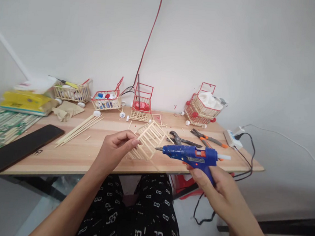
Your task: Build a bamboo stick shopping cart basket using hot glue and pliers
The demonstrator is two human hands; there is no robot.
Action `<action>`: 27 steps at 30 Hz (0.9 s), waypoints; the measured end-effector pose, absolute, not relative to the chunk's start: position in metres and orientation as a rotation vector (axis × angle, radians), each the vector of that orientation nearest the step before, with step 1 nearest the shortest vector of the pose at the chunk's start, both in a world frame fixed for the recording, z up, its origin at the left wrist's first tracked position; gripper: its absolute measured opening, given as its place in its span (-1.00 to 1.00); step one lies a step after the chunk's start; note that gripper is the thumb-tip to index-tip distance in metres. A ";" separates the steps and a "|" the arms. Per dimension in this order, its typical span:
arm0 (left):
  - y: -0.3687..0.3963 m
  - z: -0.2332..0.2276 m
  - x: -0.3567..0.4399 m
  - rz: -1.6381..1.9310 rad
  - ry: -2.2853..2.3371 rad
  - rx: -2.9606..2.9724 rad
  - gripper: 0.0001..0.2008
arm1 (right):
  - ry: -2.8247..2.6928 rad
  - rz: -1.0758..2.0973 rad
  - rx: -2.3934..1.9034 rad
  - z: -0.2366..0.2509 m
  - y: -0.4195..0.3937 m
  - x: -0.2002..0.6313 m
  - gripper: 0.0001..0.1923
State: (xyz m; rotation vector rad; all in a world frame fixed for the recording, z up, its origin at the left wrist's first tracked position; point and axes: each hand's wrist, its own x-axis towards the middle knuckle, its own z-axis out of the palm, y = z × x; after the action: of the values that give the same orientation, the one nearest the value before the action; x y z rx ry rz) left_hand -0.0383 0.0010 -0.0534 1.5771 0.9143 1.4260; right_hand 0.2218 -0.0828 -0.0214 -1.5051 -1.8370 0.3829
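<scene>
The left hand (116, 146) reaches in from below with the wrist bent up, fingers pinched narrowly on the near corner of a small open cage of pale wooden sticks (148, 140), holding it tilted just above the front part of the light wooden tabletop (83, 152). The right hand (215, 180) comes in from the lower right, wrapped closed around the grip of a blue hot glue gun (190, 155), which lies level with its metal tip just beside the cage's right side. A white glue stick juts from the gun's rear. The cage is a box of thin parallel slats, unpainted. Right of the cage lie 2 pliers (197, 138); left of it, a bundle of loose sticks (77, 130). Bare tabletop lies left of the cage, before the front edge.
</scene>
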 end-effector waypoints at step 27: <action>0.068 -0.080 -0.062 1.435 0.833 0.573 -0.74 | -1.114 0.886 -1.086 -0.076 -0.025 0.189 -0.70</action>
State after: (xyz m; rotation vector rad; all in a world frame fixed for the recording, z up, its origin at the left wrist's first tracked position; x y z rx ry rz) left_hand -0.0622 0.0683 -0.0805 0.5731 0.8332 1.4346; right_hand 0.1894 -0.0247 -0.0760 -1.0863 -1.1143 0.8865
